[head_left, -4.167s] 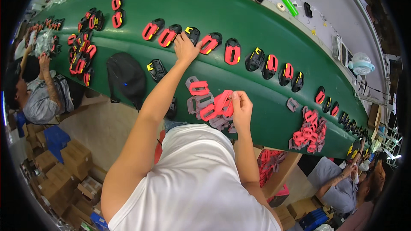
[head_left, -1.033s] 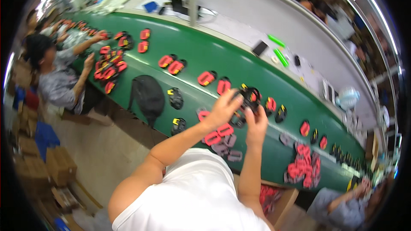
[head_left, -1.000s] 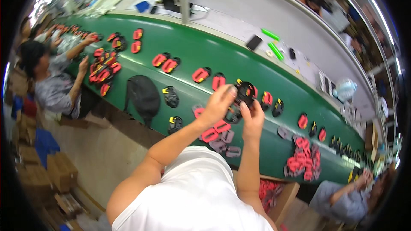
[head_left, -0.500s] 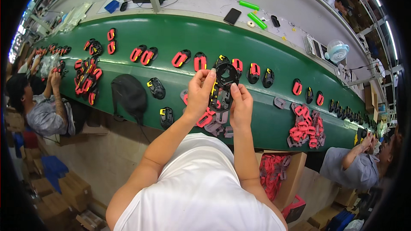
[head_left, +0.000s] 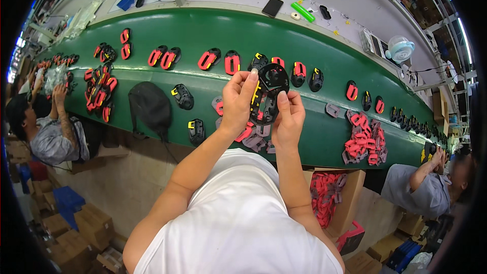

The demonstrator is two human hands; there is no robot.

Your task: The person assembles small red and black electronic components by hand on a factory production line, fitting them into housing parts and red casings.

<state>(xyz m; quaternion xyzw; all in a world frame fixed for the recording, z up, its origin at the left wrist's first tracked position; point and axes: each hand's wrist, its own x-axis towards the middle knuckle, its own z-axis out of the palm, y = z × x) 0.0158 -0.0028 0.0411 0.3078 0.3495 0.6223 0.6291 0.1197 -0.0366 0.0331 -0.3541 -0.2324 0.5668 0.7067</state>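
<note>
Both my hands hold up a black plastic housing (head_left: 274,77) with a round end and yellow parts along one side. My left hand (head_left: 237,102) pinches its left edge between thumb and fingers. On the other side, my right hand (head_left: 288,122) grips the edge with the thumb up. Below the housing, partly hidden by it, lie loose red pieces (head_left: 244,134) and grey pieces (head_left: 254,143). To the left rest two similar black housings with yellow parts, one higher (head_left: 183,97) and one lower (head_left: 197,131). Behind my hands stands a row of black housings with red inserts (head_left: 232,63).
A long green work surface (head_left: 203,30) runs across. A black fabric bag (head_left: 151,109) lies left; farther left is a heap of red-and-black units (head_left: 100,91). Right are a red-and-grey pile (head_left: 363,139) and a cardboard box (head_left: 350,204). People work at left (head_left: 56,137) and right (head_left: 418,187).
The housing has tilted in my hands; its round end now shows a dark inside where an open ring showed before. My right hand has shifted slightly. The whole view has moved a little.
</note>
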